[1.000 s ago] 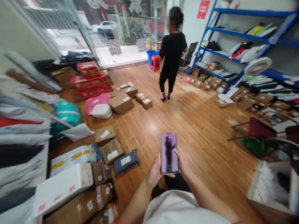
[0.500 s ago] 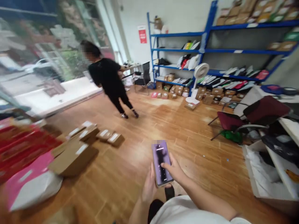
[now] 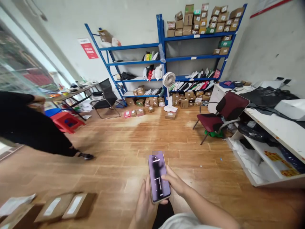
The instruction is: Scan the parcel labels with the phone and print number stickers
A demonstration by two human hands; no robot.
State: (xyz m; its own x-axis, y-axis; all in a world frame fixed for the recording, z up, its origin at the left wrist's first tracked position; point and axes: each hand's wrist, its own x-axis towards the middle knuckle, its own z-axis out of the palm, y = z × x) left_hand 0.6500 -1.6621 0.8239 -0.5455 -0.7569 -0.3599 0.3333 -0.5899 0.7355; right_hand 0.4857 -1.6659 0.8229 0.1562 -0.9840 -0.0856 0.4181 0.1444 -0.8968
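A smartphone (image 3: pixel 154 181) with a lit purple screen is held upright in front of my body. On the screen a white line joins some dots below a dark blurred shape. My left hand (image 3: pixel 143 200) is closed around the phone's left side and lower back. My right hand (image 3: pixel 176 184) grips the right edge, its thumb lying on the screen. The fingers behind the phone are mostly hidden.
Blue shelves (image 3: pixel 133 63) with parcels line the far wall, a white fan (image 3: pixel 169 79) before them. To the right stand a maroon chair (image 3: pixel 213 118) and white counter (image 3: pixel 274 119). Boxes (image 3: pixel 53 208) lie front left. A person in black (image 3: pixel 30 124) walks at left.
My view has swung right and moved nearer the shelves. A connecting line now shows on the phone screen, and my right thumb has shifted. The person is now at the left edge.
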